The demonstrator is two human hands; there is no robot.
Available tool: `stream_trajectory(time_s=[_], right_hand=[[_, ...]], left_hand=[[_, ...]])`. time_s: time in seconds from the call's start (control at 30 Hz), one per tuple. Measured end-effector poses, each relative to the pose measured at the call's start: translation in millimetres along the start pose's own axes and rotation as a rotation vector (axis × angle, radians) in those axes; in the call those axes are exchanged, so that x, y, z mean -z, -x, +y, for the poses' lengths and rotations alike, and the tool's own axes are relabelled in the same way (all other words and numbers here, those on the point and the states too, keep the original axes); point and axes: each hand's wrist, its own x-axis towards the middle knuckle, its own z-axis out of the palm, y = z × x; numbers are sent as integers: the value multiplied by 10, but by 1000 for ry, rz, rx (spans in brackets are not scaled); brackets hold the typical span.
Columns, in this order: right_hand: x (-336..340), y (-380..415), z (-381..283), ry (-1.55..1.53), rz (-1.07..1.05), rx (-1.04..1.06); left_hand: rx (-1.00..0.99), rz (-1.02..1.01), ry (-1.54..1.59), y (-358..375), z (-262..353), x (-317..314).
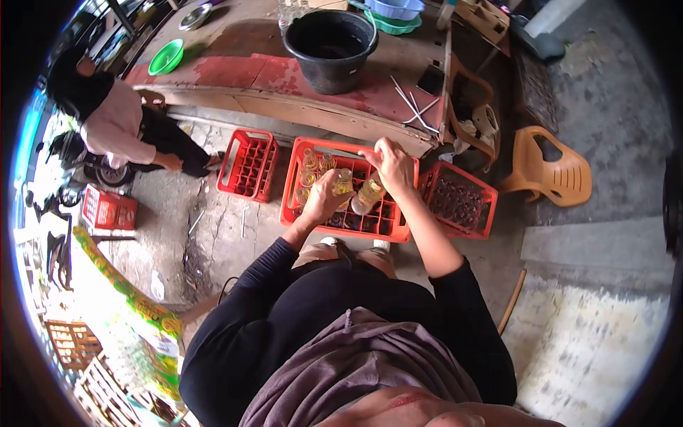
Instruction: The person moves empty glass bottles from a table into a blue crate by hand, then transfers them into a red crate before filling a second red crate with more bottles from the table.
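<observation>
Middle crate (299, 206): we count bottles filling its far-left cells, near cells still bare. Left hand (321, 199) fingers wrapped round a bottle (343, 182); right hand (393, 165) pinching another bottle (368, 193) over it.

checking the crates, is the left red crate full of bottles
No, the left crate shows bare cells, while the bottles stand in the middle crate under both hands.

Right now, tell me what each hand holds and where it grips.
Left hand grips a glass bottle around its body. Right hand holds a tilted bottle by its upper part, above the red crate.
</observation>
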Motion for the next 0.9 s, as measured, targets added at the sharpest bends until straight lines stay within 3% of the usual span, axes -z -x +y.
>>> stream_trajectory(time_s=[0.07,0.23,0.73,0.9], right_hand=[[-294,-130,159,26,61,97],[-782,-297,446,-38,47,275],[-1426,-171,756,-142,-52,509],[-1354,-175,794,-73,-42,544]], left_hand=[[35,118,-141,42,-207,-164],[282,276,-134,77,-333,-506],[385,636,-118,81,-299,-1018],[347,622,-136,-47,-423,-1044]])
